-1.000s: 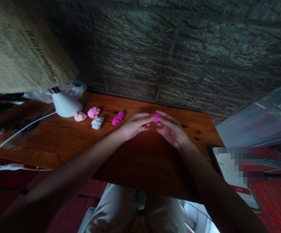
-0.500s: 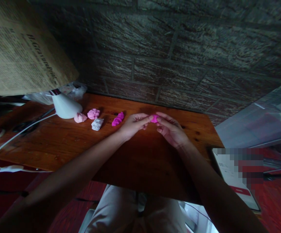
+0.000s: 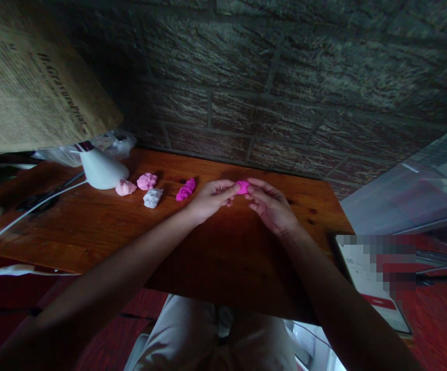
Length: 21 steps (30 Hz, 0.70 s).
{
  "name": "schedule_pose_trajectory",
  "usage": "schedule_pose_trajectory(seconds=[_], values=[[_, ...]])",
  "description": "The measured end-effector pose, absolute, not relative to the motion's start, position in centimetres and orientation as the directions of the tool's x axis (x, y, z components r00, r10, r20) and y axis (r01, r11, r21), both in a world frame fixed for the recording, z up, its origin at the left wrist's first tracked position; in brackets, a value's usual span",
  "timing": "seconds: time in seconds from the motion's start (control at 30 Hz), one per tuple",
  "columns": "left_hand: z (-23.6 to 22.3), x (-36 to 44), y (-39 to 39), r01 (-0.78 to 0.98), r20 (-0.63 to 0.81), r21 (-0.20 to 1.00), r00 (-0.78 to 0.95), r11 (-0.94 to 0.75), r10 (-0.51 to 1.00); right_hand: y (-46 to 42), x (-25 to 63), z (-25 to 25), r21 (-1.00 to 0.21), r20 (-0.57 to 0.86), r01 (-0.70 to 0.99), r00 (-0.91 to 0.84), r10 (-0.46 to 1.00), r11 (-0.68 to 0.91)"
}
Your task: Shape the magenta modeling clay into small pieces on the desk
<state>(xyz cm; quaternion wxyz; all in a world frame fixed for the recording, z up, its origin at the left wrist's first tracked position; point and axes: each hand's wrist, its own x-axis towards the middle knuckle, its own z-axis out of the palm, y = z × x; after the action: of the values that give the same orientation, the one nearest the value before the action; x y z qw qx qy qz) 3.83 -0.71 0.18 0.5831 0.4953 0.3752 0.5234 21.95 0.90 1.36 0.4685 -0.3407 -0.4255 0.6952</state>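
Note:
Between the fingertips of both hands is a small bright magenta lump of modelling clay (image 3: 242, 187), held just above the table. My left hand (image 3: 214, 200) pinches it from the left with thumb and fingers. From the right, my right hand (image 3: 271, 205) pinches the same lump. A longer magenta clay piece (image 3: 185, 189) lies on the table left of my left hand. Farther left sit a pink clay lump (image 3: 147, 181), a paler pink lump (image 3: 126, 187) and a whitish lump (image 3: 153, 198), close together.
A lamp with a white base (image 3: 103, 170) and a newsprint-patterned shade (image 3: 45, 87) stands on the wooden table (image 3: 103, 221) at left, its white cable (image 3: 18, 221) looping over the edge. A brick-patterned wall (image 3: 238, 108) rises behind. A tablet-like screen (image 3: 366, 278) is at right.
Both hands stay close together on the magenta lump; the fingers shift slightly and its visible shape varies a little. The whole view drifts slightly, with the lumps on the table unmoved.

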Motion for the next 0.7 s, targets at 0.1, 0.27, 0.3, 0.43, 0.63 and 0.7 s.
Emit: schedule_pose_trajectory(seconds=[0.1, 0.27, 0.3, 0.43, 0.63, 0.7], values=[[0.42, 4.03, -0.85, -0.298, 0.056, 0.955, 0.189, 0.003, 0.98, 0.9, 21.83, 1.16, -0.916, -0.075, -0.356, -0.305, 0.949, -0.186], [0.91, 4.19, -1.16, -0.394, 0.029, 0.916, 0.242, 0.071, 0.97, 0.78, 21.74, 0.97, -0.922, -0.042, -0.361, -0.272, 0.962, -0.142], [0.96, 4.18, -1.2, -0.4, 0.017, 0.912, 0.249, 0.087, 0.968, 0.73, 21.73, 1.0, -0.923, -0.037, -0.36, -0.271, 0.962, -0.137], [0.97, 4.08, -1.21, -0.433, -0.031, 0.888, 0.275, 0.153, 0.961, 0.56, 21.72, 1.2, -0.923, -0.028, -0.36, -0.285, 0.958, -0.134], [0.95, 4.01, -1.07, -0.492, -0.087, 0.842, 0.282, 0.222, 0.955, 0.66, 21.73, 1.22, -0.928, -0.039, -0.337, -0.332, 0.943, -0.157], [0.9, 4.0, -1.01, -0.505, -0.103, 0.83, 0.277, 0.236, 0.955, 0.64, 21.69, 1.24, -0.926, -0.038, -0.343, -0.334, 0.942, -0.159]])
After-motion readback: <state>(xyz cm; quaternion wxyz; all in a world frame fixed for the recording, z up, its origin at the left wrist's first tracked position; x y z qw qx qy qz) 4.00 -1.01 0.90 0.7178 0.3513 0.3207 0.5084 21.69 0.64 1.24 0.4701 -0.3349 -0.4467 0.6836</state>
